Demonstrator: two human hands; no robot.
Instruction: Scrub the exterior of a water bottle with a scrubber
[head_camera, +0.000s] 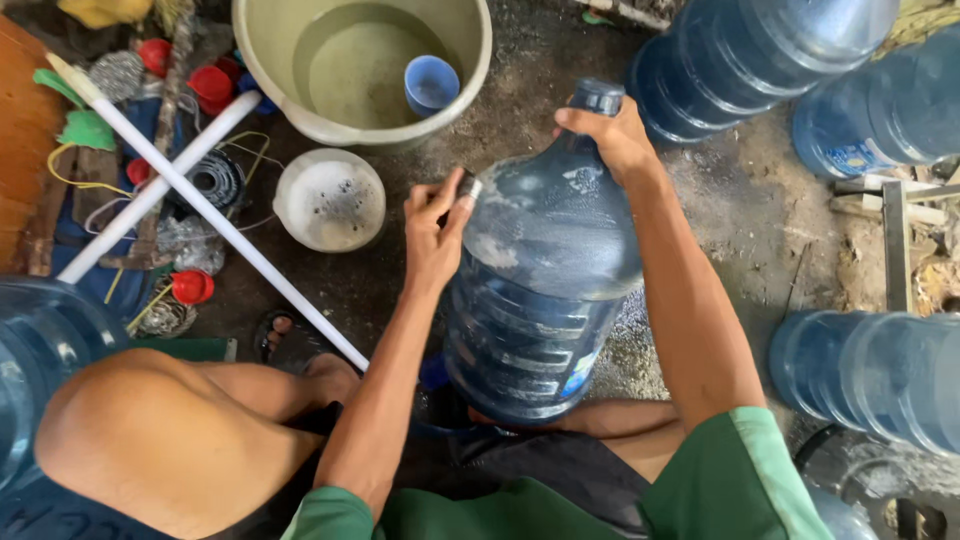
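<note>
— Right, the fingers first?
— The left hand (435, 225) pinches a small grey scrubbing pad (468, 190) against the shoulder of the big translucent blue plastic water jug (545, 270); the right hand (610, 130) curls round its neck at twelve o'clock.
— How far along?
— Suds streak the shoulder; the lower ribs look unscrubbed. The soapy white bowl (330, 200) sits at nine o'clock, the beige water tub (470, 60) at eleven.

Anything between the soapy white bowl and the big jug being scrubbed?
Only the left hand, pressing a scrubber on the jug; right of the bowl is bare ground, head view.
</note>
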